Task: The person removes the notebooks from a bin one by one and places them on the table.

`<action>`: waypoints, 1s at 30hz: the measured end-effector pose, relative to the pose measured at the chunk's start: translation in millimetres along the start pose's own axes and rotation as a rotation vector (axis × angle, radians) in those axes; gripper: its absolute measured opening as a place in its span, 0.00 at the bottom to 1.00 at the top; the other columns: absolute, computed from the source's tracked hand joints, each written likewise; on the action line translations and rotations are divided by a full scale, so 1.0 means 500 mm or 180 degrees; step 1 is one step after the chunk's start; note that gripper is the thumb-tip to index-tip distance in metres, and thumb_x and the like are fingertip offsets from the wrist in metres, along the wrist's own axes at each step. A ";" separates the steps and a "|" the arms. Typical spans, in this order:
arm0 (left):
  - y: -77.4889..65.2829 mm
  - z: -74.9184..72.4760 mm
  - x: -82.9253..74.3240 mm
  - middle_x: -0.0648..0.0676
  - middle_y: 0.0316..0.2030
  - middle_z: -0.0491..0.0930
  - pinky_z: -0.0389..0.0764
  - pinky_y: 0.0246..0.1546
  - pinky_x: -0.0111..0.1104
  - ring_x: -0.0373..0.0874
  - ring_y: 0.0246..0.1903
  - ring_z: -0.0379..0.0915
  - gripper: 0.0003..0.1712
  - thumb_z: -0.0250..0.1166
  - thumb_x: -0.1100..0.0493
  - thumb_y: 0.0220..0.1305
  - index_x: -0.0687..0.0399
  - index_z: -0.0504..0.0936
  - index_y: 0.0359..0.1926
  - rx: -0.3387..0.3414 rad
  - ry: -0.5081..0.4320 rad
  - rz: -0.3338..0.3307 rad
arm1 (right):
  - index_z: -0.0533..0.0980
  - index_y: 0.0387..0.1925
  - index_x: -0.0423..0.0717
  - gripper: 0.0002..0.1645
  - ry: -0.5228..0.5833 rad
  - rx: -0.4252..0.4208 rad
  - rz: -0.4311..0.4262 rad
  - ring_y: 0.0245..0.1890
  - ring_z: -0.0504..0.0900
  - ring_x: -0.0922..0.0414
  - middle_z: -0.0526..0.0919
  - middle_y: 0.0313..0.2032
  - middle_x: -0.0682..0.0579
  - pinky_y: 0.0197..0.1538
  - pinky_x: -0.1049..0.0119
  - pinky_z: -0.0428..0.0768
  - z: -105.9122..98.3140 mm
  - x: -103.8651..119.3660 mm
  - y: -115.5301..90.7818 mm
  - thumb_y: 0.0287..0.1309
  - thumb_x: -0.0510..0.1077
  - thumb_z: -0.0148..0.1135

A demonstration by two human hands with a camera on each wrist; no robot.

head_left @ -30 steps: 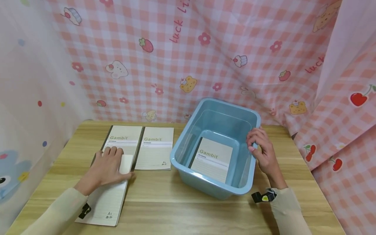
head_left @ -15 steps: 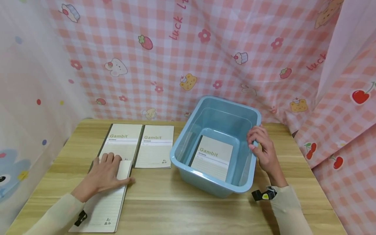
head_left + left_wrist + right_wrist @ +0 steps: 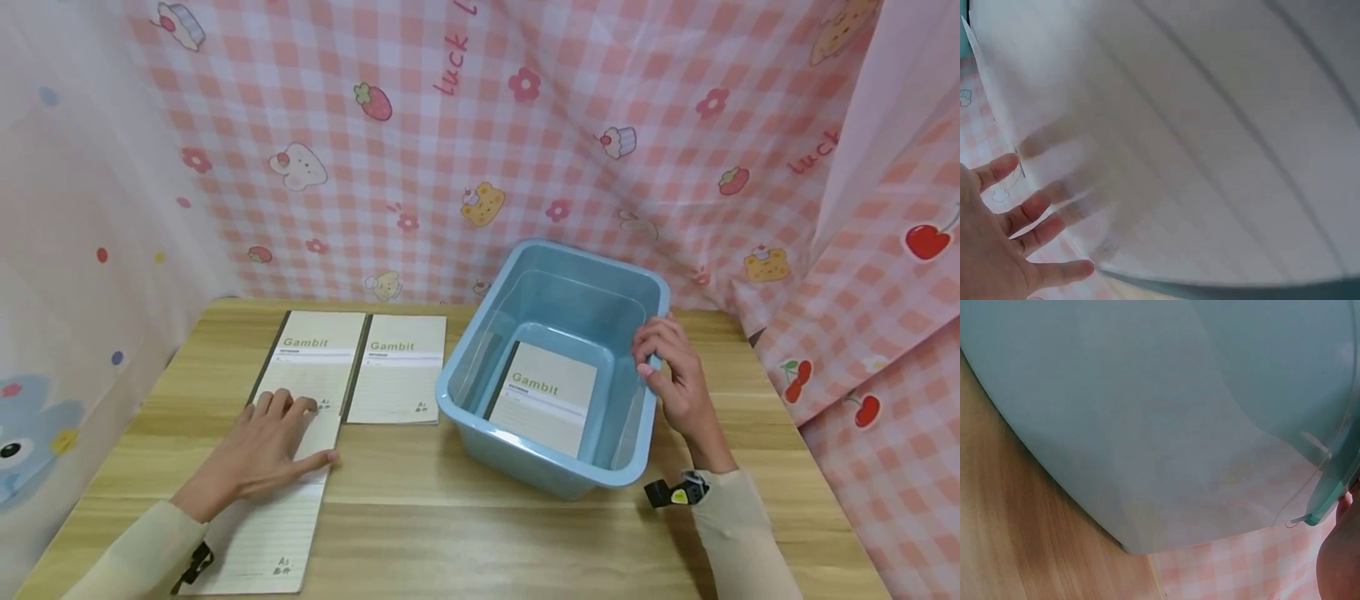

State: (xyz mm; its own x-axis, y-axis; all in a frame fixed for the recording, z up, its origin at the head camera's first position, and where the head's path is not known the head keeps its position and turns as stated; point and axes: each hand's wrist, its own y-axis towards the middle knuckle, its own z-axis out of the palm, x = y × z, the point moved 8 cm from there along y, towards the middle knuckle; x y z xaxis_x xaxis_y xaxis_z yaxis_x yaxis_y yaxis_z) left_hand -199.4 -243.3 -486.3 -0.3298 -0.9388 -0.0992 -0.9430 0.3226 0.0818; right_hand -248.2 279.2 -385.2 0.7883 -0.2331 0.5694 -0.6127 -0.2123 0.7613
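My left hand rests over the upper part of the nearest notebook, fingers spread and thumb by its right edge. In the left wrist view, its fingertips touch the edge of the lined white cover, which fills most of the picture. My right hand grips the right rim of a blue plastic tub. Inside the tub, a Gambit notebook lies flat on the bottom. The tub's outer wall takes up the right wrist view, where little of the hand shows.
Two more Gambit notebooks, a left one and a right one, lie side by side at the back left of the wooden table. A pink checked curtain hangs behind the table. Black straps sit at both wrists.
The left hand and the nearest notebook have come slightly toward the front of the table. The thumb now lies closer in to the cover's edge. The right hand keeps its hold on the rim.
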 end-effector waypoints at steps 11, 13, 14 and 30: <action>0.023 -0.030 0.004 0.61 0.56 0.72 0.67 0.56 0.64 0.60 0.60 0.66 0.46 0.64 0.26 0.60 0.51 0.70 0.67 -0.0248 -0.0071 0.0077 | 0.75 0.24 0.42 0.07 -0.0018 0.0006 0.0051 0.54 0.72 0.51 0.79 0.36 0.42 0.76 0.51 0.51 0.000 -0.001 0.002 0.51 0.32 0.51; 0.033 -0.041 0.002 0.62 0.60 0.71 0.63 0.58 0.67 0.61 0.63 0.64 0.47 0.65 0.27 0.60 0.50 0.68 0.69 -0.0317 -0.0095 0.0099 | 0.75 0.24 0.42 0.07 -0.0023 0.0008 0.0055 0.54 0.72 0.51 0.79 0.36 0.43 0.76 0.51 0.50 0.000 -0.001 0.002 0.51 0.32 0.51; 0.038 -0.047 0.001 0.62 0.61 0.70 0.61 0.59 0.67 0.61 0.64 0.63 0.48 0.65 0.27 0.60 0.49 0.67 0.71 -0.0347 -0.0122 0.0104 | 0.75 0.24 0.42 0.07 -0.0027 0.0008 0.0058 0.54 0.72 0.51 0.79 0.36 0.43 0.76 0.51 0.50 -0.001 -0.001 0.002 0.51 0.32 0.51; 0.144 -0.115 -0.068 0.58 0.80 0.53 0.38 0.70 0.74 0.62 0.81 0.40 0.51 0.59 0.26 0.64 0.32 0.51 0.81 -0.0230 -0.0352 0.0223 | 0.75 0.24 0.42 0.07 -0.0015 0.0002 -0.0006 0.53 0.71 0.51 0.78 0.36 0.43 0.74 0.54 0.53 -0.002 0.002 0.001 0.49 0.31 0.51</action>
State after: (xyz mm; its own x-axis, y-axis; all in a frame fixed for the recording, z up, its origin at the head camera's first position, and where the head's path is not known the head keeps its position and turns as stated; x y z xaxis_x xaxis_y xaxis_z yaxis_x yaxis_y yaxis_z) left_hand -253.5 -195.2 -420.2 -0.4014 -0.8941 -0.1989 -0.9131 0.3736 0.1632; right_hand -248.0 279.6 -384.0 0.7891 -0.2373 0.5665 -0.6113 -0.2133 0.7621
